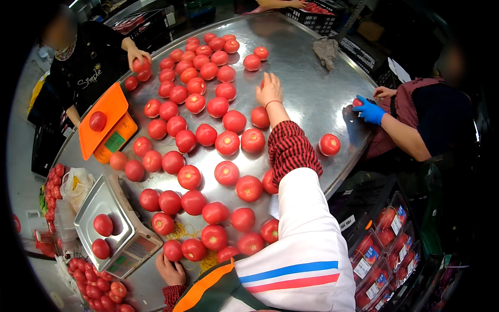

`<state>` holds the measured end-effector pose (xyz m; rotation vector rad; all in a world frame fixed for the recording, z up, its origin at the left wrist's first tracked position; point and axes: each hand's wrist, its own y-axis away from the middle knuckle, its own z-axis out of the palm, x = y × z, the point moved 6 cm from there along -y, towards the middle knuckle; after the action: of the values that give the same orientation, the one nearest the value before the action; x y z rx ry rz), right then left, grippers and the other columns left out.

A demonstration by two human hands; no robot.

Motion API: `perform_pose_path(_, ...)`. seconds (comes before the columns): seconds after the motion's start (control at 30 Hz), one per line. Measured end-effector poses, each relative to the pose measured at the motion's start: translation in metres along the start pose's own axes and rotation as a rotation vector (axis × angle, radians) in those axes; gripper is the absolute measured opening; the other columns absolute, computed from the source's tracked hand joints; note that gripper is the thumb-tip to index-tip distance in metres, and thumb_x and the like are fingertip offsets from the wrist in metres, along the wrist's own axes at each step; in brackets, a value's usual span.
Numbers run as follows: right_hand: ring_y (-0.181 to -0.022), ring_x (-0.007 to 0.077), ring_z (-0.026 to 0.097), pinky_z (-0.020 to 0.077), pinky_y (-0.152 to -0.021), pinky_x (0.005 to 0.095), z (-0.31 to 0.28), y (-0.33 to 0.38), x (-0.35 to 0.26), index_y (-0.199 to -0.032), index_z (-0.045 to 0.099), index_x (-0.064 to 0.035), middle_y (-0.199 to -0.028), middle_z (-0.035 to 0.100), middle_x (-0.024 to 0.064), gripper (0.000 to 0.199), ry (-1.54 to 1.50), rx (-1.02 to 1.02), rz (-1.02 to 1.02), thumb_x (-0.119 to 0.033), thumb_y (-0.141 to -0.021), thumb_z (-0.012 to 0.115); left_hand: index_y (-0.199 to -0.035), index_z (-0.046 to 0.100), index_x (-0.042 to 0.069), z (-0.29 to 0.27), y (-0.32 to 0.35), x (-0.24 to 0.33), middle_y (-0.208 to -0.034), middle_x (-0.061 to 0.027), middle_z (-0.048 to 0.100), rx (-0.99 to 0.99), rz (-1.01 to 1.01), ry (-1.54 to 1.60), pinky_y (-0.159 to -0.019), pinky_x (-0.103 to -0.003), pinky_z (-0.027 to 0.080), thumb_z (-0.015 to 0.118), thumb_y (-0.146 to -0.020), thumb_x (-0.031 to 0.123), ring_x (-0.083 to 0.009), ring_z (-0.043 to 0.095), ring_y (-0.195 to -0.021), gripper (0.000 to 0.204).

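Note:
My right arm, in a white sleeve with a red-and-black checked cuff, stretches far over the metal table (296, 49). At its end my right hand (270, 92) curls over a tomato, of which only a red sliver (262, 83) shows by the fingers. Close to the table's near edge, my left hand (170, 271) rests with its fingers apart, just below a tomato (173, 250) and beside the scale. Many red tomatoes (227, 143) lie loose between my two hands, some in rows. Yellow rubber bands (182, 230) lie among the nearest ones.
At left, a silver scale (106, 229) bears two tomatoes; an orange scale (106, 122) bears one. A co-worker's hand (136, 54) grips tomatoes at far left. Another's blue-gloved hand (370, 110) holds one at right. A black crate (382, 244) has packed tomatoes; a grey cloth (326, 51) lies far right.

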<state>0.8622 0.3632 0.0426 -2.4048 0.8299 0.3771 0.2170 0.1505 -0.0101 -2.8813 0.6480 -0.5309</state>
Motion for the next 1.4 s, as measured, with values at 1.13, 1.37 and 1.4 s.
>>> perform_pose_path(1.13,-0.107,0.0361,0.058,0.0473,-0.091,0.0413,-0.101,0.205,-0.023,-0.12,0.051,-0.0092,-0.113,0.06,0.0212,0.068,-0.707,0.145,0.293,-0.04,-0.066,0.077,-0.116,0.053,-0.002,-0.001,0.0,-0.007,-0.122,-0.0214,0.049,0.091,0.114,0.103,-0.098,-0.049,0.034,0.06,-0.078,0.009,-0.0407,0.045,-0.114,0.04)
perform_pose_path(1.37,-0.108,0.0366,0.058,0.0454,-0.094,0.0425,-0.104,0.336,-0.106,-0.124,0.053,-0.0075,-0.118,0.06,0.0198,0.056,-0.529,-0.047,0.155,-0.044,-0.082,0.062,-0.116,0.052,-0.003,0.003,0.008,-0.009,-0.118,-0.0188,0.051,0.124,0.209,0.249,-0.099,-0.047,0.034,0.062,-0.076,0.009,-0.0381,0.046,-0.113,0.043)
perform_pose_path(1.4,-0.108,0.0367,0.058,0.0452,-0.094,0.0425,-0.104,0.34,-0.106,-0.124,0.053,-0.0075,-0.119,0.059,0.0202,0.055,-0.519,-0.064,0.193,-0.043,-0.083,0.06,-0.116,0.052,-0.003,0.003,0.007,-0.008,-0.119,-0.0188,0.051,0.14,0.226,0.249,-0.1,-0.047,0.033,0.062,-0.075,0.008,-0.038,0.046,-0.113,0.044)
